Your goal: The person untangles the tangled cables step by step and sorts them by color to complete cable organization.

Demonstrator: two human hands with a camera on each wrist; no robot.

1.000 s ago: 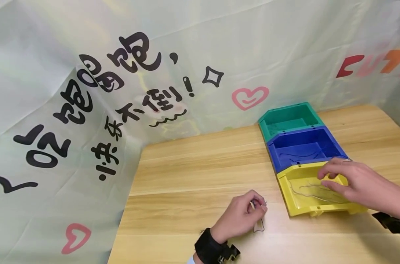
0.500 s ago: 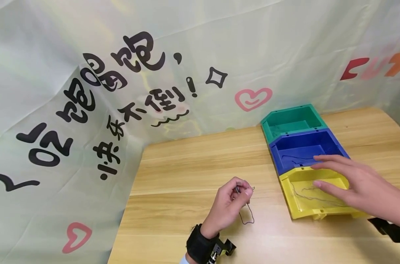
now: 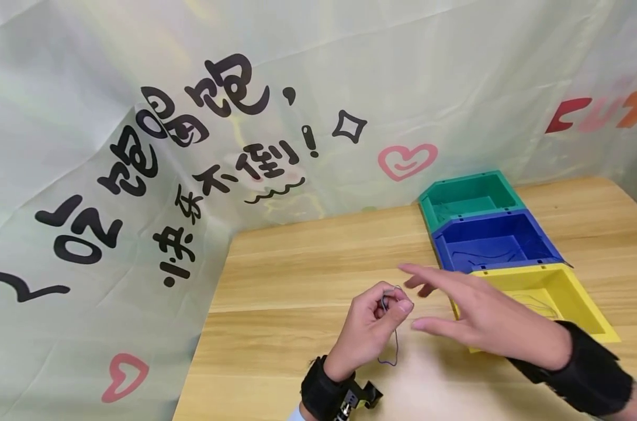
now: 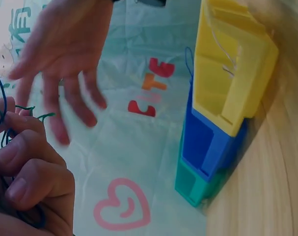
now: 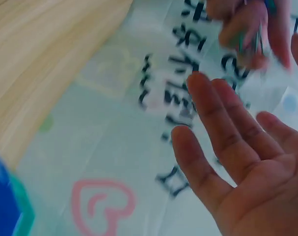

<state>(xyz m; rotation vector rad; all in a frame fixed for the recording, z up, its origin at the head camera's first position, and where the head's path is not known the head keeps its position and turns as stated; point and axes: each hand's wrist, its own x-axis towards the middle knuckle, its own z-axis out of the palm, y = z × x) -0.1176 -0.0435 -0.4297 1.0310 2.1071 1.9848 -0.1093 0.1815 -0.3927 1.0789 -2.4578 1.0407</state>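
My left hand (image 3: 370,327) is raised over the table, its fingers curled around dark blue and green strings. A loop of dark string (image 3: 396,346) hangs below those fingers. In the left wrist view, a blue string (image 4: 1,88) rises past the fingertips and a crinkled green string (image 4: 46,116) sticks out beside them. My right hand (image 3: 478,307) hovers just right of the left one, thumb and fingers spread with nothing between them. It partly covers the yellow bin (image 3: 587,298), which has pale strings (image 3: 539,304) in it.
A blue bin (image 3: 445,251) with dark strings (image 3: 484,255) and a green bin (image 3: 428,210) stand behind the yellow one in a row. One blue strand pokes over the blue bin's right side. The wooden table (image 3: 297,292) backs onto a printed cloth (image 3: 324,47).
My right hand has swung left from above the yellow bin to beside my left hand. The left hand has shifted left and slightly up, still gripping the strings.
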